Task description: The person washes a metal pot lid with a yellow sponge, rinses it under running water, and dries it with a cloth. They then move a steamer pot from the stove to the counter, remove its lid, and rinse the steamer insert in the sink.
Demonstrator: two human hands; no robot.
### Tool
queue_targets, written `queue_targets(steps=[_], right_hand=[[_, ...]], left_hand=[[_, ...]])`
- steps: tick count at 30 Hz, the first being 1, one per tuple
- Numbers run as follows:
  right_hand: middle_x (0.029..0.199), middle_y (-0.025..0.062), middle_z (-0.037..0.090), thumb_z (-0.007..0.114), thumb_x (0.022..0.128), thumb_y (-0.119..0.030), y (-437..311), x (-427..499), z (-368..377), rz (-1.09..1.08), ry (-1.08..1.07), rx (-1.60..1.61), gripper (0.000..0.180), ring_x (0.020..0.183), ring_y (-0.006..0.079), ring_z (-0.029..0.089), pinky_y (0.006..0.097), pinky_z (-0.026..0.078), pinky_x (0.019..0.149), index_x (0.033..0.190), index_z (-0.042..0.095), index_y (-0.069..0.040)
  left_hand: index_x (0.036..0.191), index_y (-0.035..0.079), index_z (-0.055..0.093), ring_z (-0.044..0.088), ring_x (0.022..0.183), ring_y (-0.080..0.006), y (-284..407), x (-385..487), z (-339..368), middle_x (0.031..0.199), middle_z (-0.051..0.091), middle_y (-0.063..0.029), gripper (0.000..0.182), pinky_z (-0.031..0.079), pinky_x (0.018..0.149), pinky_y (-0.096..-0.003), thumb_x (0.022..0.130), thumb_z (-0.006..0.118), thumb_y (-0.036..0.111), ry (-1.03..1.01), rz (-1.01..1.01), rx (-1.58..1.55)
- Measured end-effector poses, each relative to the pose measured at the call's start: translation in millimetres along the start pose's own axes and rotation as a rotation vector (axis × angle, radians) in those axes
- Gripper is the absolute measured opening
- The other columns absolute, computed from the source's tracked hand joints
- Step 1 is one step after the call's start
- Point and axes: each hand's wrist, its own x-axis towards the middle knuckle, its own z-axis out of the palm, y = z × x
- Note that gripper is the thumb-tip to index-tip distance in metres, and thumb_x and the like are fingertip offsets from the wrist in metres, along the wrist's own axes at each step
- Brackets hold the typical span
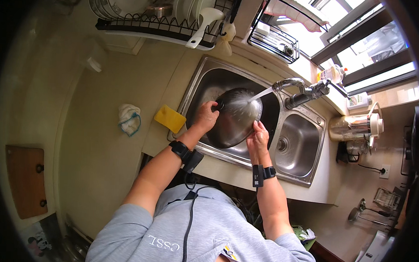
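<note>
A round pan lid (230, 126), dark and wet, is held tilted over the large basin (211, 77) of a stainless steel sink. My left hand (206, 117) grips the black knob (217, 105) at the lid's left. At the lower right, my right hand (258, 137) pinches the rim with thumb and fingers. A stream of water (262, 94) runs from the chrome faucet (294, 83) and splashes on the lid's upper right part. The lid hides much of the basin floor.
A yellow sponge (170, 118) lies at the sink's left edge, near a white cloth (129, 119) on the counter. The small basin (297, 144) is at right, beside a thermos jug (355, 127). A dish rack (157, 25) with plates stands at the back left.
</note>
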Motion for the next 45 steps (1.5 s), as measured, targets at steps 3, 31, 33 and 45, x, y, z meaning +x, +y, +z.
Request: queue_targets(steps=[3, 31, 33, 45], right_hand=[[0.116, 0.0119, 0.074, 0.058, 0.105, -0.005, -5.4, -7.0, 16.8, -0.015, -0.025, -0.073, 0.019, 0.105, 0.0222, 0.071, 0.035, 0.056, 0.098, 0.121, 0.066, 0.003], [0.088, 0.0175, 0.075, 0.067, 0.089, -0.014, -26.9, -47.0, 109.6, -0.459, -0.417, -1.543, 0.023, 0.084, 0.0406, 0.071, 0.0475, 0.057, 0.075, 0.109, 0.077, -0.008], [0.088, 0.0158, 0.075, 0.071, 0.091, -0.019, -31.1, -57.3, 92.1, -0.404, -0.482, -1.46, 0.021, 0.086, 0.0399, 0.071, 0.0467, 0.057, 0.079, 0.108, 0.077, -0.008], [0.078, 0.0055, 0.066, 0.073, 0.094, -0.044, -119.1, -33.2, -22.2, 0.254, 0.183, -0.764, 0.044, 0.07, 0.0197, 0.069, 0.0336, 0.059, 0.063, 0.094, 0.067, -0.001]], left_hand=[[0.129, 0.004, 0.069, 0.066, 0.113, -0.0368, 4.5, 0.2, -5.3, 0.122, 0.07, -0.0207, 0.047, 0.053, 0.101, -0.0422, 0.086, 0.075, 0.023, -0.051, -0.077, 0.018], [0.089, -0.005, 0.061, 0.07, 0.082, -0.0418, 85.7, 0.2, -37.0, 0.077, 0.061, -0.0221, 0.015, 0.06, 0.077, -0.0735, 0.083, 0.061, 0.009, -0.474, -0.865, -0.87], [0.09, -0.008, 0.06, 0.071, 0.084, -0.045, 73.8, -6.8, -34.8, 0.087, 0.063, -0.0248, 0.015, 0.058, 0.078, -0.0771, 0.079, 0.056, 0.002, -0.444, -0.881, -0.888], [0.092, -0.01, 0.062, 0.067, 0.11, -0.0474, 7.2, -30.3, -29.9, 0.113, 0.067, -0.0283, 0.022, 0.051, 0.105, -0.0708, 0.075, 0.052, -0.002, -0.668, -0.988, -1.264]])
